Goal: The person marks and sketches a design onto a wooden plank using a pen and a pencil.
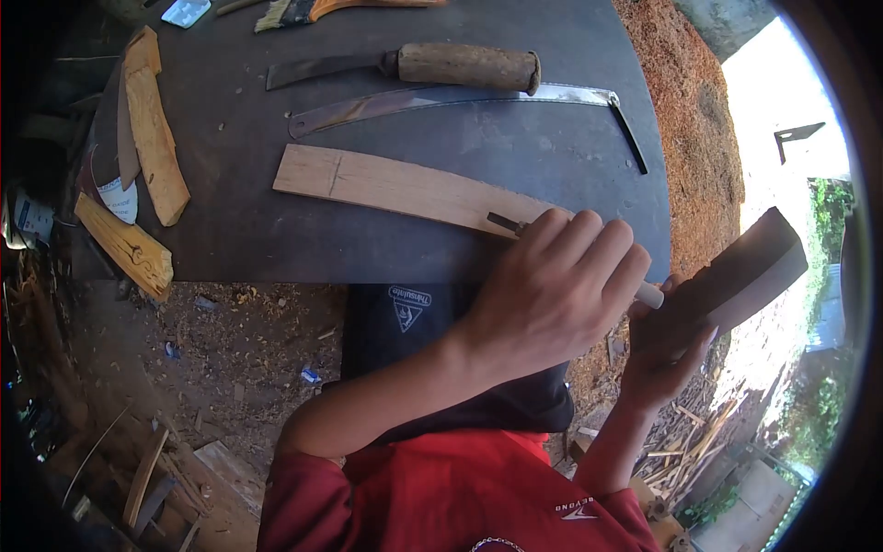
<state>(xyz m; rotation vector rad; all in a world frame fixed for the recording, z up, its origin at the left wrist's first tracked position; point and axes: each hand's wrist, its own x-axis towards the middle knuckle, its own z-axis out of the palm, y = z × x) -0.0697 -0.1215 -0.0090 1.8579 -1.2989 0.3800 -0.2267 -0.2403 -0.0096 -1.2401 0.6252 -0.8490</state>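
The left hand's fingers are closing around a slim tool (650, 294), its metal tip (503, 222) pointing left and slightly away, its pale handle end sticking out right and nearer the body. The tool's long axis is slanting across the near right part of the table (230, 230). The right hand (653, 370) is gripping the near-left end of a dark block (750, 271), thumb along the near side. The block is lying just right of the handle end, its long axis running outward to the right and away, at a wide angle to the tool, past the table's right edge. The handle end seems to be just beside the block, though the overlap is hiding any contact.

Under and beside the left hand (561, 294), the hand nearer to it, a pale board (395, 189) is stretching leftward, its right part slanting toward the near right corner. Beyond it, a long saw blade (354, 109) and a wooden-handled knife (469, 66) are lying roughly lengthwise, and a brush (359, 5) is lying farther off. Wood pieces (154, 138) are lying by the left edge, around a rounded object with a printed label (118, 199). Near the far left corner a small white tray (187, 11) is sitting; its contents are not readable.
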